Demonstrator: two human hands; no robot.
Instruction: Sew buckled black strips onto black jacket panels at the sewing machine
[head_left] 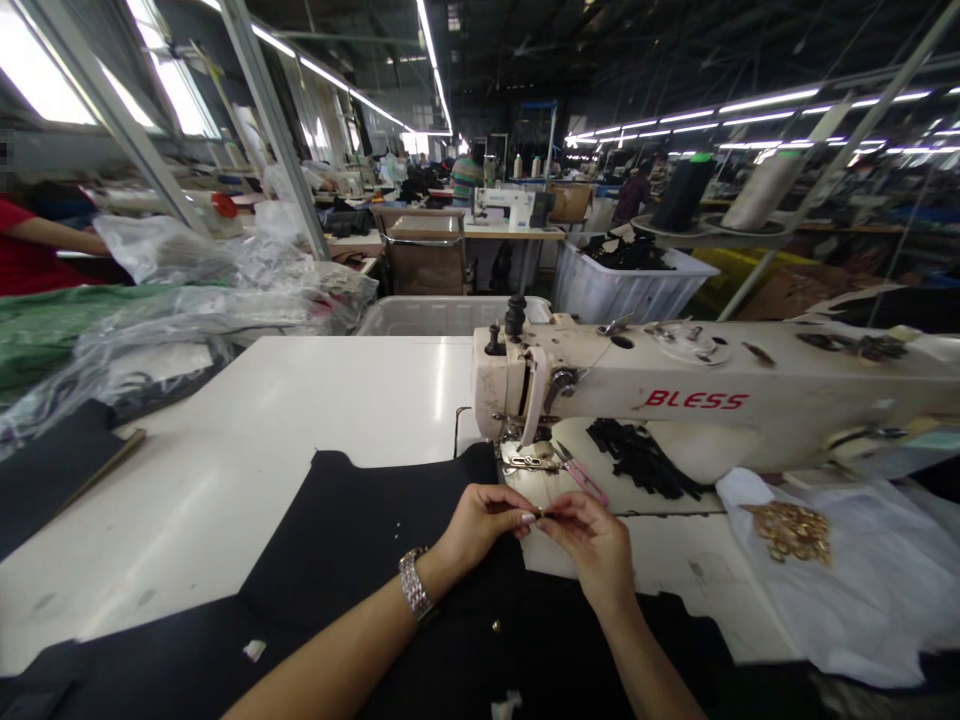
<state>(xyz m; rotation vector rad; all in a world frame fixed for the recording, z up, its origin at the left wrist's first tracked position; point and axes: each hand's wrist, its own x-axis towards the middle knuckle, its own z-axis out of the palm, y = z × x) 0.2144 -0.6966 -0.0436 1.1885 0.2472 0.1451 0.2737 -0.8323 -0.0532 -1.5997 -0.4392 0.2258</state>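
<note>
The small gold fitting [540, 512] is pinched between your left hand [480, 525] and right hand [589, 540], fingertips closed on it, its long axis seeming to run level from hand to hand. It sits above the black fabric [360, 530], with the pink snips [581, 476] just beyond your right hand and the sewing machine [600, 385] past them.

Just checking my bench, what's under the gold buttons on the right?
The gold buttons lie on a white plastic sheet over the white sewing table. The pile hides what is directly beneath it.
</note>
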